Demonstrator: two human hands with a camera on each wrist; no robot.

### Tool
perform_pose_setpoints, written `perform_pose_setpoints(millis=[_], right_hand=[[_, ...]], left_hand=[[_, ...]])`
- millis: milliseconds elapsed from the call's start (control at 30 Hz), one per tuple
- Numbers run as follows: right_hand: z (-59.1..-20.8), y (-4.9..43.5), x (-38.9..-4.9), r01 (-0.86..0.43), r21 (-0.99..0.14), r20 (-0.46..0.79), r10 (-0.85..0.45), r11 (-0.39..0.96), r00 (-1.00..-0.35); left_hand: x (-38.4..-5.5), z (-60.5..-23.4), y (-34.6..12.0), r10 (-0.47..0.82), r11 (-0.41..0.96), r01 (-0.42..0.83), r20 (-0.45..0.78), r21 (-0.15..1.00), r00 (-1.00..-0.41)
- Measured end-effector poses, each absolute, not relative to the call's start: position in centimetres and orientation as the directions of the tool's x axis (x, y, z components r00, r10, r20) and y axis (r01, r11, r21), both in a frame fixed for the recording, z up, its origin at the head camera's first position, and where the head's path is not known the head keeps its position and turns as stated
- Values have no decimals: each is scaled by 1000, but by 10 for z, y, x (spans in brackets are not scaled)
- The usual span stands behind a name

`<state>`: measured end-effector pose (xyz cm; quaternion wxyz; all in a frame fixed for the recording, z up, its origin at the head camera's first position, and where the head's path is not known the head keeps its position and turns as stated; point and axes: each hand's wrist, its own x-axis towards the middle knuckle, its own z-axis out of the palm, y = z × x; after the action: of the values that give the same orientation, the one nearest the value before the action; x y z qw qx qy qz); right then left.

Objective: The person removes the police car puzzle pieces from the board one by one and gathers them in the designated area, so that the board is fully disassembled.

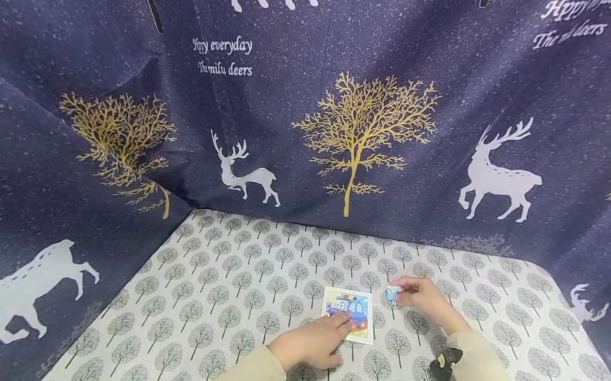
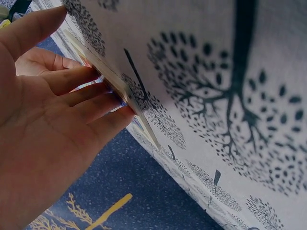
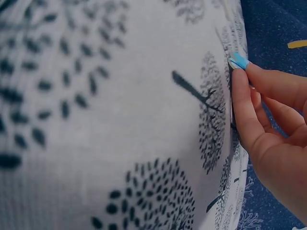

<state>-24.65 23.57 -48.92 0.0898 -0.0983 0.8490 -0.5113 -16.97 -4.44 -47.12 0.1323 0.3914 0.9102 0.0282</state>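
A small picture puzzle [image 1: 364, 337] with a white frame and a blue cartoon car lies flat on the patterned cloth. Across its lower left part rests my left hand [image 1: 315, 342], fingers extended and fingertips on the picture; they hide some of it. In the left wrist view the fingers [image 2: 112, 122] reach the board's thin edge [image 2: 144, 124]. To the right of the frame, my right hand [image 1: 422, 295] pinches a small light-blue puzzle piece [image 1: 392, 293] with some yellow on it, low over the cloth. The right wrist view shows this piece [image 3: 238, 61] between thumb and finger.
White cloth [image 1: 230, 322] printed with grey trees covers the table. A dark blue curtain [image 1: 301, 112] with deer and golden trees hangs along the back and left. A black object [image 1: 445, 364] sits at the right sleeve's cuff.
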Motion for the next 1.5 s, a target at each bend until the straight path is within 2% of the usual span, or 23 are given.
perform_pose_setpoints(millis=[367,833,1000,1167,1500], right_hand=[[-490,234,-249,-143,-768,-1,-225,625,-974],[-490,233,-250,-130,-795,-10,-227,593,-974],[-487,237,-251,-202,-836,65,-274,510,-959],[-485,227,-253,-257,-814,115,-288,521,-951],[-480,189,-256,-237,-826,35,-373,512,-927]], left_hand=[[-169,-473,-44,723,690,706,-211,160,-658],[-167,-471,-46,720,693,701,-213,169,-661],[-166,-469,-46,719,695,699,-211,172,-663],[-168,-472,-46,717,696,699,-214,163,-663],[-169,-472,-45,721,691,705,-208,158,-661]])
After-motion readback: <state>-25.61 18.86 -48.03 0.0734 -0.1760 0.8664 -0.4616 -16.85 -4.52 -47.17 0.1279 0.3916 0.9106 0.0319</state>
